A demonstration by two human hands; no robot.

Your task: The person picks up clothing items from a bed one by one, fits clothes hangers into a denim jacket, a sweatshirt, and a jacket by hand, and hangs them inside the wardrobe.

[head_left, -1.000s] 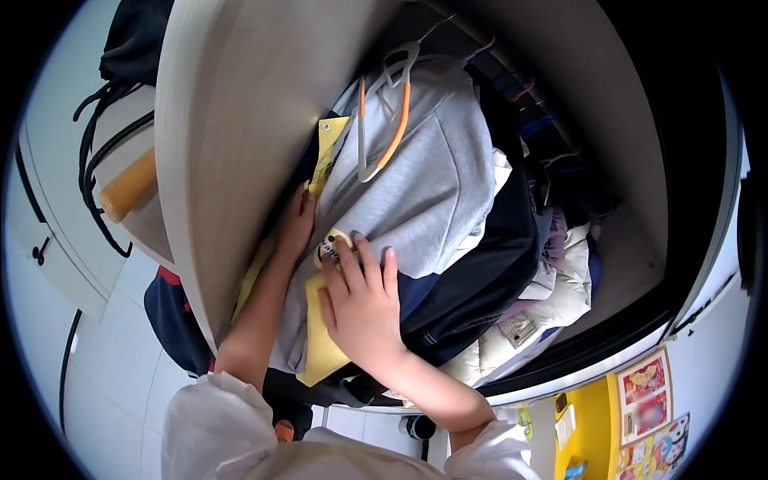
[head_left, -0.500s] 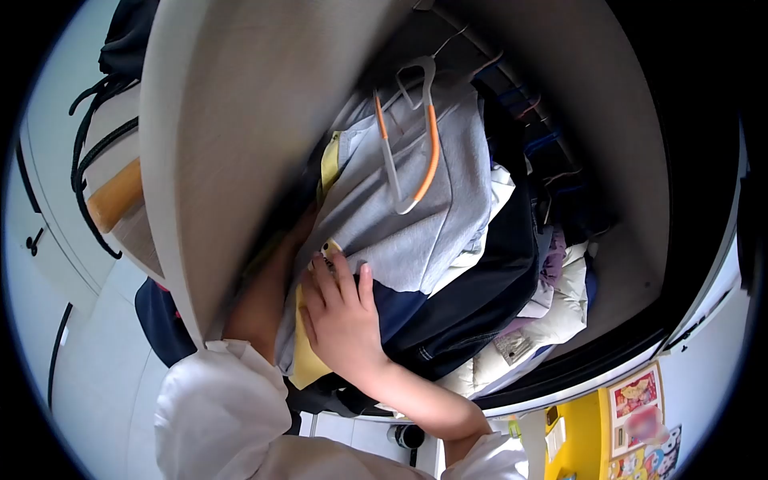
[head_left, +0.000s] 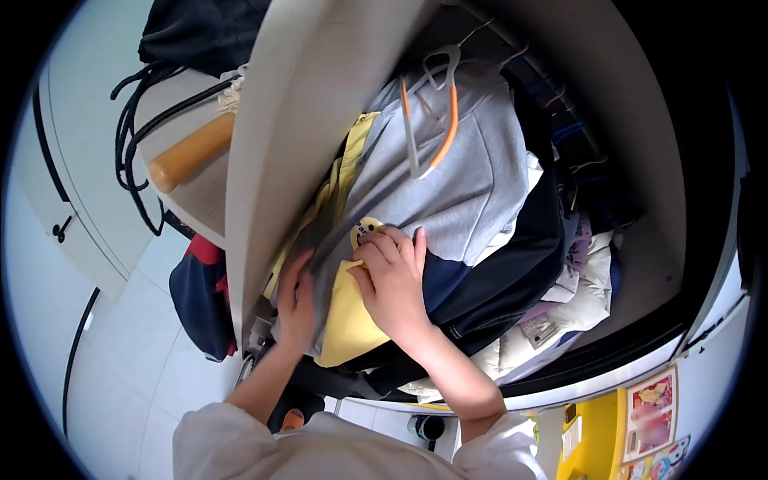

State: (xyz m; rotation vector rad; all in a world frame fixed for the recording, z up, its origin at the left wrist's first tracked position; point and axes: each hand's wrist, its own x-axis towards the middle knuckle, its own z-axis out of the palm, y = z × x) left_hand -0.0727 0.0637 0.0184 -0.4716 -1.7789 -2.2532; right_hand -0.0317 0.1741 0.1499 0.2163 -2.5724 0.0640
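Note:
A grey garment (head_left: 468, 188) with yellow and navy lower panels and a round yellow smiley patch (head_left: 366, 230) hangs inside a cabinet. My right hand (head_left: 398, 284) lies on its front, fingers extended beside the patch and thumb against the yellow panel (head_left: 350, 320); I see no clear grip. Against the garment's left edge rests my left hand (head_left: 295, 312), fingers stretched upward and thumb hidden. A white-and-orange hanger (head_left: 453, 128) sits over the upper grey cloth. Yellow cloth (head_left: 350, 164) shows along the left side.
The cabinet's pale panel (head_left: 280, 120) rises close on the left. Black clothing (head_left: 512, 276) and a cream padded jacket (head_left: 592, 292) hang to the right. Outside stand a wooden handle (head_left: 192, 152) and a dark blue bag (head_left: 196, 296).
My left hand, earlier hidden behind the garment, now shows at its left edge. My right hand stays on the front near the patch. The view has shifted, moving the scene rightward.

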